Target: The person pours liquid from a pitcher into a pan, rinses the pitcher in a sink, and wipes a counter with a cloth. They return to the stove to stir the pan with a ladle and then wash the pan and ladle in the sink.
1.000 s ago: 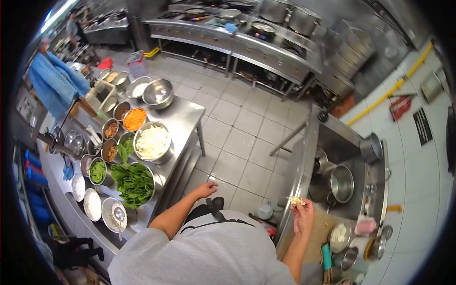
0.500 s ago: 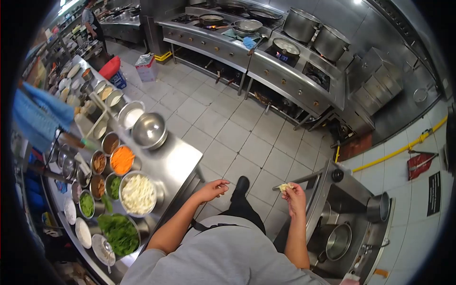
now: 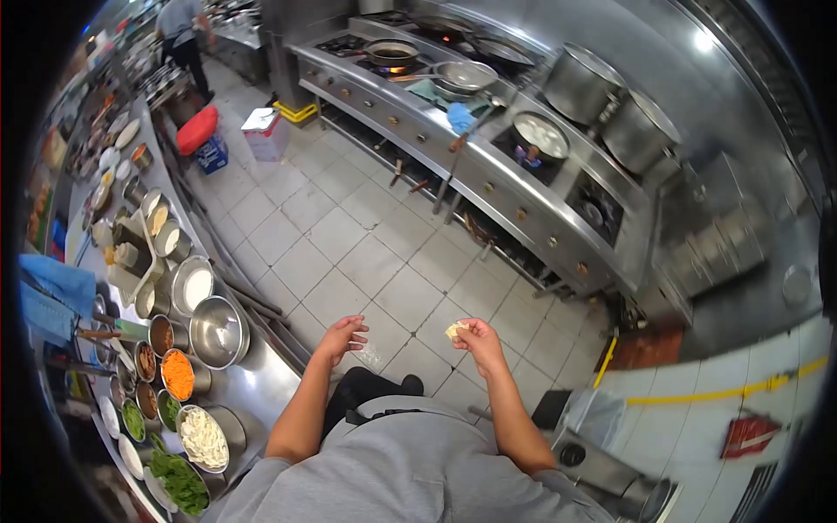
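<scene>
- Our right hand (image 3: pixel 478 336) is raised at the centre of the frame, thumb and fingers pinching a small pale piece of food (image 3: pixel 455 329) over the tiled floor (image 3: pixel 349 235).
- Our left hand (image 3: pixel 343 336) hangs just left of it, fingers loosely curled and holding nothing; the two hands are near each other but apart.
- To carry the piece well, we judge that a light, steady pinch is best, with the free hand kept close underneath in case bits fall; what the piece is we cannot tell.
- In the lower left of the frame runs a steel counter (image 3: pixel 261 383) crowded with bowls.
- Nearest us, a bowl of leafy greens (image 3: pixel 179 479) sits at the bottom edge, and just above it is a bowl of pale shredded vegetable (image 3: pixel 204 438).
- Further up stand a small bowl of grated carrot (image 3: pixel 178 374), an empty steel bowl (image 3: pixel 217 331) and a bowl with something white in it (image 3: pixel 195 286).
- Smaller tins of toppings line the counter toward the upper left; their contents are too small to name.
- Across the upper right stretches a stove range (image 3: pixel 488 157) with a lit burner under a pan (image 3: pixel 390 52), a pot of white contents (image 3: pixel 540 135) and two large stockpots (image 3: pixel 610 105).
- At the top left, another person (image 3: pixel 183 26) stands in the far aisle.
</scene>
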A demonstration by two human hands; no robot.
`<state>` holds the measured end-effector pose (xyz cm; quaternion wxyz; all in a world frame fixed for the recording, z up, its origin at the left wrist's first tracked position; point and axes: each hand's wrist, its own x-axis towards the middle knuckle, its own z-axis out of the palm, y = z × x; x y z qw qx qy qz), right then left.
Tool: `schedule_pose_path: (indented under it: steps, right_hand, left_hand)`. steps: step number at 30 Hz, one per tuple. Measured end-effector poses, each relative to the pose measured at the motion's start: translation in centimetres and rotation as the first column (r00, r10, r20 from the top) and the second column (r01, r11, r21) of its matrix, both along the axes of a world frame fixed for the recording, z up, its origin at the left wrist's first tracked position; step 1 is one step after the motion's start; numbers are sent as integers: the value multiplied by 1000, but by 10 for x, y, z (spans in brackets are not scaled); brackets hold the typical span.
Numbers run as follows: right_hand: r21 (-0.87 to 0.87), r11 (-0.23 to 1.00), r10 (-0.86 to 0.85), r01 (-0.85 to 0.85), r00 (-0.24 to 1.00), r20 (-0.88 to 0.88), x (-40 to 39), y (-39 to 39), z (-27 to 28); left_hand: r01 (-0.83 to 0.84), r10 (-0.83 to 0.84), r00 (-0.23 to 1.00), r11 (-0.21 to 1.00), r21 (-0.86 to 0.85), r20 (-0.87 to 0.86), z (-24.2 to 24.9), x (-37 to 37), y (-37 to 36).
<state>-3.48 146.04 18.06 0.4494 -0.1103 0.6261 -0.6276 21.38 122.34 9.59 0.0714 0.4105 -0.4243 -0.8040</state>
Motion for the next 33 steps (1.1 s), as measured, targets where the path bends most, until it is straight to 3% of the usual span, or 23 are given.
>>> schedule_pose_path:
  steps: [5, 11, 13, 14, 16, 17, 19, 20, 22, 23, 25, 29, 31, 33]
  right_hand:
    - [48, 991, 118, -123, 989, 94, -30, -99, -35]
    - [71, 944, 314, -323, 943, 110, -72, -244, -43]
    - [58, 941, 327, -334, 940, 96, -98, -291, -31]
    - [62, 937, 340, -345, 937, 78, -114, -316, -22]
    - [72, 947, 315, -313, 949, -19, -133, -364, -6]
    - [80, 946, 317, -315, 949, -7, -143, -385, -3]
    - [-48, 972, 231, -229, 973, 27, -168, -425, 7]
    - [-54, 973, 228, -226, 973, 41, -186, -463, 11]
    - [-191, 965, 198, -181, 977, 79, -210, -503, 28]
    - [-164, 972, 183, -170, 981, 66, -222, -528, 37]
    - [-194, 963, 199, -189, 979, 32, -260, -585, 44]
    - [-314, 938, 129, -145, 989, -72, -350, -716, 65]
    - [-363, 926, 56, -102, 989, -136, -397, -786, 80]
    - [-398, 912, 20, -97, 981, -193, -451, -856, 88]
  left_hand:
    - [-253, 244, 957, 967, 40, 160, -88, -11, -74]
    - [-75, 119, 906, 989, -125, 406, -179, -19, -174]
    - [235, -3, 869, 882, -408, 495, -228, -13, -210]
    - [216, 10, 878, 884, -415, 479, -218, -25, -227]
    - [408, -137, 792, 844, -348, 595, -187, -23, -254]
    - [410, -142, 786, 848, -335, 601, -181, -26, -271]
    - [345, -152, 802, 907, -240, 578, -172, -28, -301]
    - [78, 14, 859, 984, -158, 511, -162, -36, -330]
    - [0, 67, 872, 991, -136, 486, -157, -50, -360]
    - [-79, 118, 881, 992, -103, 457, -156, -54, -373]
    - [-83, 121, 886, 991, -103, 448, -155, -60, -399]
    - [-242, 254, 867, 967, -82, 428, -173, -61, -455]
    - [-280, 365, 841, 925, -256, 399, -196, -49, -479]
    - [-343, 390, 767, 920, -188, 510, -171, -44, -502]
